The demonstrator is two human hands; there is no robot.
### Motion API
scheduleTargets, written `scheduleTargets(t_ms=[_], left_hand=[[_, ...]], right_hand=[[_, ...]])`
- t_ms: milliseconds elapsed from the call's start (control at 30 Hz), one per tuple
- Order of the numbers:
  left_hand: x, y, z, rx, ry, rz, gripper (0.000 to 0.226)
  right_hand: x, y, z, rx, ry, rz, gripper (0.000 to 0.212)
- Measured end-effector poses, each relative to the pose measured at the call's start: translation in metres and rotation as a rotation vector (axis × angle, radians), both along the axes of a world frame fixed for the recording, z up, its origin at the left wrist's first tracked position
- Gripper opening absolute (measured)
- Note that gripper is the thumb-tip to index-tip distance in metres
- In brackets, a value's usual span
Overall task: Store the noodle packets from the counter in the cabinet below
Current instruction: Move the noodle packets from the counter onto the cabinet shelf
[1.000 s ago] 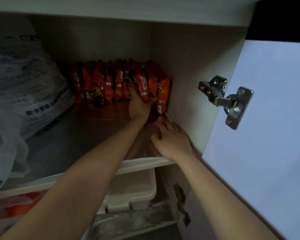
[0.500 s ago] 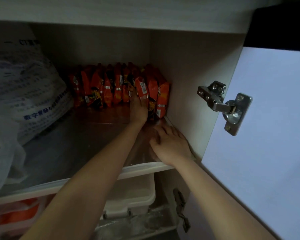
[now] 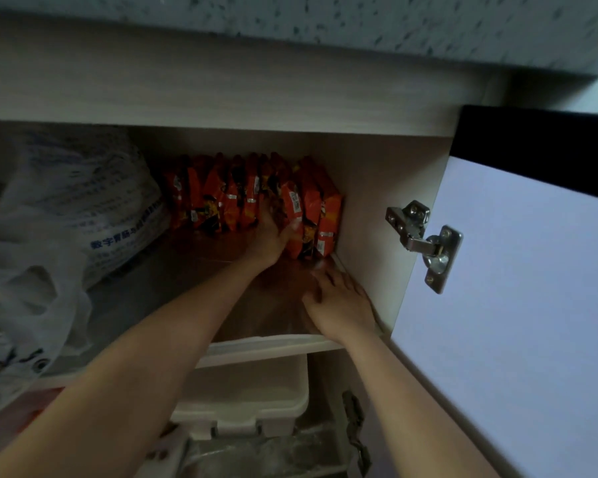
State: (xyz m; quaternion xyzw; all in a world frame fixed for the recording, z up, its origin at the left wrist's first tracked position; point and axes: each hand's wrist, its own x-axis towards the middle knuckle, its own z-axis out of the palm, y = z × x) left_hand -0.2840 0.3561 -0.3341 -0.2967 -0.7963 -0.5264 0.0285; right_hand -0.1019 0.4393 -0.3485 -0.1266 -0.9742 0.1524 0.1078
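Note:
Several red-orange noodle packets (image 3: 221, 198) stand upright in a row at the back of the cabinet shelf (image 3: 145, 281), reaching to the right wall. My left hand (image 3: 268, 236) is deep inside, its fingers closed around one packet (image 3: 292, 215) near the right end of the row. Closer to the front, my right hand (image 3: 339, 305) lies flat on the shelf beside the right wall, fingers spread, holding nothing.
A large white printed plastic bag (image 3: 66, 215) fills the shelf's left side. The cabinet door (image 3: 532, 305) stands open on the right, its metal hinge (image 3: 425, 239) sticking out. A white lidded bin (image 3: 252, 398) sits below the shelf. The speckled counter edge (image 3: 359, 25) runs overhead.
The view has tilted up, bringing the counter edge into sight. My left hand has stayed at the right end of the packet row. My right hand still rests on the shelf.

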Motion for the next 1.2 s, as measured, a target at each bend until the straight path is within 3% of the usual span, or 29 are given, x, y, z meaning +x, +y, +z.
scheduleTargets(t_ms=[100, 333, 533, 700, 800, 867, 967, 1033, 1100, 1200], left_hand=[[0.025, -0.043, 0.018, -0.164, 0.096, -0.062, 0.082], [0.142, -0.166, 0.035, -0.429, 0.127, -0.176, 0.078], [0.233, -0.284, 0.06, -0.755, 0.148, -0.22, 0.041], [0.275, -0.349, 0.1, -0.658, 0.066, -0.096, 0.021], [0.291, -0.374, 0.129, -0.633, 0.11, -0.012, 0.05], [0.3, -0.389, 0.154, -0.59, 0.171, 0.051, 0.052], [0.31, -0.414, 0.206, -0.404, 0.312, 0.169, 0.019], [0.315, -0.429, 0.234, -0.282, 0.416, 0.221, 0.014], [0.317, -0.444, 0.263, -0.196, 0.516, 0.293, 0.011], [0.296, -0.447, 0.295, -0.12, 0.567, 0.451, 0.017]], right_hand=[[-0.001, -0.001, 0.001, -0.003, 0.003, 0.004, 0.054], [0.006, -0.008, 0.014, -0.009, -0.029, -0.002, 0.053], [0.011, -0.037, 0.032, -0.035, -0.28, -0.096, 0.065], [0.038, -0.135, 0.088, -0.013, -0.541, 0.414, 0.047], [0.064, -0.196, 0.126, -0.1, -0.519, 0.767, 0.041], [0.078, -0.23, 0.152, -0.108, -0.471, 0.964, 0.04], [0.098, -0.273, 0.203, -0.194, -0.331, 1.194, 0.031], [0.109, -0.292, 0.231, -0.244, -0.235, 1.291, 0.024], [0.11, -0.313, 0.263, -0.269, -0.053, 1.309, 0.018], [0.096, -0.332, 0.304, -0.294, 0.355, 1.162, 0.018]])
